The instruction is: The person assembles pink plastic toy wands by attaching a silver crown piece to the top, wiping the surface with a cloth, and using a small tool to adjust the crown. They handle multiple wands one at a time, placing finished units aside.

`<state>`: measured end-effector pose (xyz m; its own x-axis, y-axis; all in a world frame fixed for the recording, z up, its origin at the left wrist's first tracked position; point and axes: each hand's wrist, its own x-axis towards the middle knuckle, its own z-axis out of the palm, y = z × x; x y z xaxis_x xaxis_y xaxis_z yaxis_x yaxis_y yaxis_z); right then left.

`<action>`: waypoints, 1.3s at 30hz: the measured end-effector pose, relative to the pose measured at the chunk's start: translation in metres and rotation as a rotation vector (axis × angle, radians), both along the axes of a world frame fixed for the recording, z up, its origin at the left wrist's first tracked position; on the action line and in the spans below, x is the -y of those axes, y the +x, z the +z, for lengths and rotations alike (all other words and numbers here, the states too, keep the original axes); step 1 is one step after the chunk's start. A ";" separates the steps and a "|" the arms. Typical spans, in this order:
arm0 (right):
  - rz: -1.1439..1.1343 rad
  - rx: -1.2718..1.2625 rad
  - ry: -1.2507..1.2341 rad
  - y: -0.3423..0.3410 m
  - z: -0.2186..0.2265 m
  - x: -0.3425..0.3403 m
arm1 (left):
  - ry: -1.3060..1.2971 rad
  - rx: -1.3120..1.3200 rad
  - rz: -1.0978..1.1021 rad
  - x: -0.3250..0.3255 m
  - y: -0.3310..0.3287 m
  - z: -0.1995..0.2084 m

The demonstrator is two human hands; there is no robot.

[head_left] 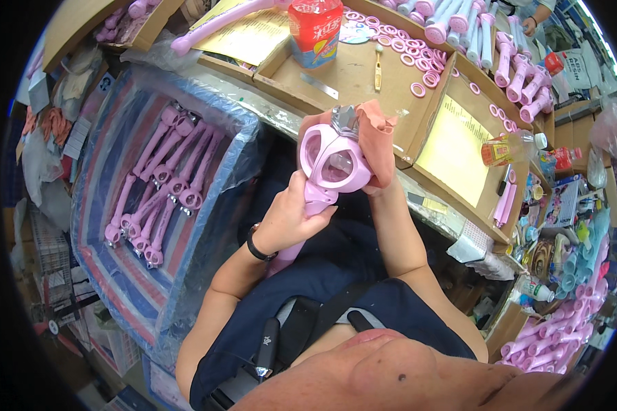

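In front of my chest, a pink plastic toy wand (320, 164) is held with its round, windowed head up and its handle running down toward my body. A silver crown-like piece (345, 119) tops the head. My left hand (288, 214), with a black band at the wrist, is closed around the wand just below the head. At the head's right side my right hand (377, 186) grips a salmon-orange cloth (377, 140) pressed against the wand. The cloth hides most of the right hand's fingers.
On my left, a striped bag lined with plastic (123, 288) holds several pink wands (171, 178). Ahead stands a workbench with cardboard trays (363, 103), pink rings (418, 51), a red cup (315, 34) and a small brush (378, 72). Bottles (511, 149) and more wands (555, 329) crowd the right.
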<state>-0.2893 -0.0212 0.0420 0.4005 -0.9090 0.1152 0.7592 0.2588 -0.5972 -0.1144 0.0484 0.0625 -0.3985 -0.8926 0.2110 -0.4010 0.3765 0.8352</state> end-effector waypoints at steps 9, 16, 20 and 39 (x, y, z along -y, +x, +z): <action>-0.157 -0.159 -0.089 -0.007 0.030 -0.005 | 0.898 -0.549 -0.243 0.005 -0.006 0.002; -0.101 0.309 0.046 0.012 -0.004 -0.003 | -0.111 0.179 0.201 -0.015 -0.025 0.010; -0.436 -0.117 0.020 0.018 -0.015 -0.011 | 0.010 0.176 0.127 -0.005 -0.020 0.002; -1.197 -0.696 0.090 0.043 0.016 -0.019 | 0.797 -0.383 -0.083 0.024 -0.005 -0.026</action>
<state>-0.2459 -0.0025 0.0585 -0.6695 -0.7298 0.1385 0.1005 -0.2737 -0.9566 -0.1193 0.0248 0.0361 -0.4983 -0.8023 -0.3286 -0.0378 -0.3586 0.9327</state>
